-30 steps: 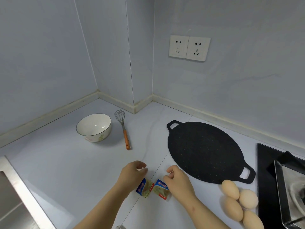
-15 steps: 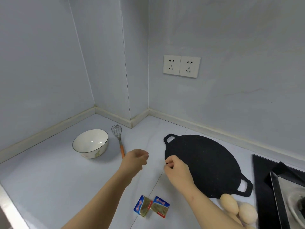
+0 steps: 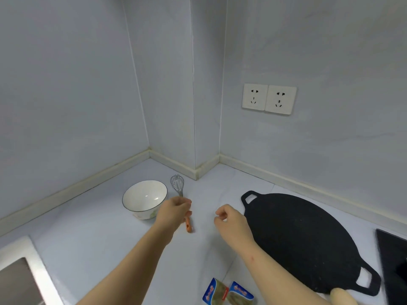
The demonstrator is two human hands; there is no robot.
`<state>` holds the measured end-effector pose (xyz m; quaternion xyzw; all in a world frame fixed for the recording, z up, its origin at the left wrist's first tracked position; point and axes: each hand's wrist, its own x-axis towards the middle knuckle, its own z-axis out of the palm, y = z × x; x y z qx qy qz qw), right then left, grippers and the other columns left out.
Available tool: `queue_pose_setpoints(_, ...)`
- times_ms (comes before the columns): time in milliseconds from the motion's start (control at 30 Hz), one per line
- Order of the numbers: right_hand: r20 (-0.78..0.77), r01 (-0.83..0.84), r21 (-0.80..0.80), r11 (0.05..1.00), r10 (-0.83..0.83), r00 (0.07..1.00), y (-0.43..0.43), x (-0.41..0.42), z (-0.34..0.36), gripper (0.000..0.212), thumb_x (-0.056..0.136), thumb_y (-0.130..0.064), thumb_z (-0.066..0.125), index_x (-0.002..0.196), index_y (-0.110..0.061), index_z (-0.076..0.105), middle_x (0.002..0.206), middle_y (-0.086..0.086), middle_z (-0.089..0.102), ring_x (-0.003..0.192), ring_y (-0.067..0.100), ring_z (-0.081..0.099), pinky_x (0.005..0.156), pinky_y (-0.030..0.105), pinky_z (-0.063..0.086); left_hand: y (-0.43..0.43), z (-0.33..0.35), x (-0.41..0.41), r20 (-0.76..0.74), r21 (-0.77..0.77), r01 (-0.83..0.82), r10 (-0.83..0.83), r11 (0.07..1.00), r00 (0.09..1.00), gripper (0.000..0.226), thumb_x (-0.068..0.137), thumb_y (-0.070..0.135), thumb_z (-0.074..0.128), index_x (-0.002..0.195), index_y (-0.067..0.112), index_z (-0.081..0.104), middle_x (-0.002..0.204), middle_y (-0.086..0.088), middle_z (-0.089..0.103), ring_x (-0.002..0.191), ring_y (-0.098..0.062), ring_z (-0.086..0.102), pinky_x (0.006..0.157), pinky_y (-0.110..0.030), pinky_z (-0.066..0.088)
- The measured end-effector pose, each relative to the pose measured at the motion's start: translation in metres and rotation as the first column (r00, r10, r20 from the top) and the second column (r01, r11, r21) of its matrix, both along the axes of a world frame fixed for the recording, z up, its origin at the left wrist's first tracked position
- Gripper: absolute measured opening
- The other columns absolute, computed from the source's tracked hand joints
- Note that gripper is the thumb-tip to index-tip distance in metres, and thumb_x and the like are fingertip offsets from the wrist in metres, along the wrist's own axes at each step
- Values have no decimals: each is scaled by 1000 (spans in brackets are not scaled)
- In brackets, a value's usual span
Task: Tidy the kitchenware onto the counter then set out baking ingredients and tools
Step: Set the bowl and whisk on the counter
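A person's two bare forearms reach over a pale counter (image 3: 88, 238) in a tiled corner.

The left hand (image 3: 174, 213) has its fingers curled in, thumb against forefinger. It covers the middle of the whisk (image 3: 177, 184). The wire head shows just beyond the fingertips and the orange handle end shows below the palm. Whether the fingers grip the handle or only hover over it cannot be told. A white bowl (image 3: 144, 198) sits just left of those knuckles.

The right hand (image 3: 231, 221) is a loose fist with nothing in it, held apart from the left. A flat black griddle (image 3: 297, 238) lies just to the right of its fingers. Two butter packets (image 3: 229, 292) lie side by side, well back from both sets of fingers, near the wrists and the bottom edge. Part of an egg (image 3: 342, 297) shows beside the griddle's near handle.

The step appears to be setting out ingredients and tools, with bowl, whisk, griddle, butter and egg already on the counter. If the whisk is next, the left fingers need to close round the orange handle and lift it without knocking the bowl so close beside it.
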<state>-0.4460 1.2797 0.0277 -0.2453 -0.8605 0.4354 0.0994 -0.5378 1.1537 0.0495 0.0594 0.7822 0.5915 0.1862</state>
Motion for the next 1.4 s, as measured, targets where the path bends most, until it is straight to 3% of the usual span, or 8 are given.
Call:
queue_pose_setpoints(167,46,-50,-10,999,51,998,-21,-33,-11,23,93,-17,47,114,-14,54,104,-4,52,91,12,50,74,19,38,-30,-7,-26,-196,-132,-178,150,975,969,19,88,10,51,98,14,66,96,-2,62,85,-18,55,64,-24,40)
queue_pose_setpoints(367,167,-51,-10,999,52,985,-41,-74,-34,14,89,-23,48,102,-20,53,104,-3,48,96,18,53,80,28,45,-58,-27,-66,-479,-368,-349,146,862,866,41,83,20,61,123,18,55,142,2,39,133,-22,28,105,-35,31)
queue_pose_setpoints(600,339,-50,62,997,26,940,-41,-103,-57,64,84,-22,54,141,-22,26,131,8,37,123,28,41,96,36,43,-58,-45,-112,-267,-674,-160,-35,721,963,107,65,65,69,148,28,12,157,-2,-15,145,-25,-16,114,-49,8)
queue_pose_setpoints(867,432,-142,230,963,30,901,-34,-115,-65,30,92,-25,46,119,-11,42,123,8,48,118,27,44,86,32,43,-54,-48,-130,-265,-706,-114,-111,699,958,117,59,68,71,148,24,9,157,-14,-2,145,-28,-4,115,-43,13)
queue_pose_setpoints(1133,442,-145,268,952,12,897,-35,-111,-68,25,96,-19,38,116,-6,43,123,10,51,118,27,46,83,31,42,-58,-45,-122,-292,-698,-84,-175,711,940,114,60,64,73,147,22,13,157,-11,2,145,-27,0,115,-40,13)
queue_pose_setpoints(1233,383,-64,125,990,12,924,-33,-107,-63,12,96,-15,34,102,-9,44,116,6,55,105,29,52,70,30,39,-59,-45,-115,-292,-682,-47,-213,729,933,116,59,62,75,148,22,11,157,-8,2,145,-25,0,115,-38,14)
queue_pose_setpoints(1333,253,29,-67,997,-11,967,-28,-102,-60,13,97,-9,29,85,-12,32,93,-15,48,65,17,47,51,26,33,-60,-47,-103,-290,-653,-14,-232,758,928,117,58,59,77,148,22,11,157,-5,4,145,-23,1,115,-37,17)
queue_pose_setpoints(1400,189,62,-132,989,-36,981,-26,-98,-59,15,97,-10,29,82,-14,31,83,-8,51,57,14,41,53,29,33,-57,-49,-94,-291,-626,-2,-231,780,928,117,58,58,78,148,23,11,157,-4,3,145,-23,0,115,-36,16)
